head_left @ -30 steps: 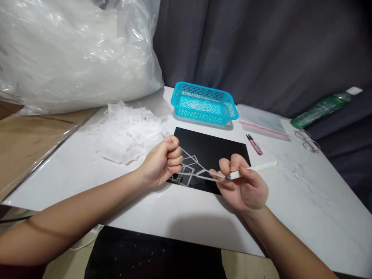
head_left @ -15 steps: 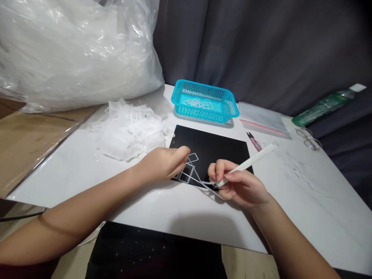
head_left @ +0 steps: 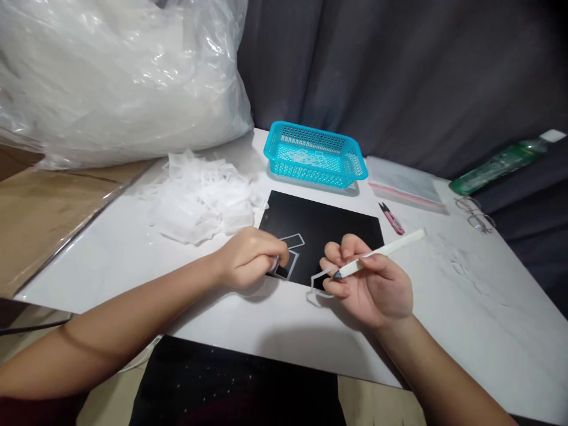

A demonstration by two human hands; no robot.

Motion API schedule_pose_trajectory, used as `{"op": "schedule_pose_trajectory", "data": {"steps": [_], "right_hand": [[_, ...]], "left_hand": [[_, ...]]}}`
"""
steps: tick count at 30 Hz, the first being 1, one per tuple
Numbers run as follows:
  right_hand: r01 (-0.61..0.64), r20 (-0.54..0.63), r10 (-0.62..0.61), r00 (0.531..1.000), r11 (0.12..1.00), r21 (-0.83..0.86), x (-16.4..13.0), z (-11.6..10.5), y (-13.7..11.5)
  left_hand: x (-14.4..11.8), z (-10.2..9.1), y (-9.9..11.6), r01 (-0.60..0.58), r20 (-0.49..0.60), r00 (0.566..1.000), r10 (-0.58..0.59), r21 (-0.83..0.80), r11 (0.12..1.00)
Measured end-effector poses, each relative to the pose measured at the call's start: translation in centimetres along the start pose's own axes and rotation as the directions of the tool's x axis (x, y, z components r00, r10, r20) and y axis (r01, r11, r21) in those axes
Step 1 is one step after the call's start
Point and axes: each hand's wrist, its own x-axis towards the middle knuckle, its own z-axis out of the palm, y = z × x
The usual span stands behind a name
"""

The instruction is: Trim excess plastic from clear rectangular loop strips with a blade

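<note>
Fingers of the left hand point(head_left: 248, 257) are curled together, pinching a translucent frame piece point(head_left: 290, 255) that lies on the one black mat point(head_left: 328, 228) at frame centre. Right hand point(head_left: 373, 287) fingers are clamped on a white pen-like tool point(head_left: 386, 253), its tip touching a second frame piece point(head_left: 318, 283) at the mat's lower edge. Above sits one turquoise basket point(head_left: 316, 155); left of it one heap of white pieces point(head_left: 199, 198); right, one pink snipper point(head_left: 391, 218).
</note>
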Motion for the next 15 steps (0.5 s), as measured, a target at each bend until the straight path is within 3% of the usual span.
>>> {"op": "schedule_pose_trajectory", "data": {"steps": [4,6,10,15], "right_hand": [[0.077,-0.129,-0.063,0.99,0.992,0.105,-0.2,0.8,0.2],[0.089,-0.173,-0.062,0.983,0.985,0.149,-0.3,1.0,0.3],[0.107,-0.212,-0.067,0.975,0.977,0.183,-0.6,1.2,0.5],[0.15,-0.157,-0.13,0.979,0.98,0.129,-0.8,0.8,0.9]], "left_hand": [[0.5,0.9,0.7,0.04,0.072,0.997,-0.028,-0.173,0.984],[0.7,1.4,1.3,0.153,0.111,0.986,-0.128,-0.265,0.952],[1.1,2.3,2.3,0.377,0.241,0.923,-0.3,-0.406,0.833],[1.3,2.7,2.6,0.353,0.109,0.924,-0.367,-0.61,0.709]]}}
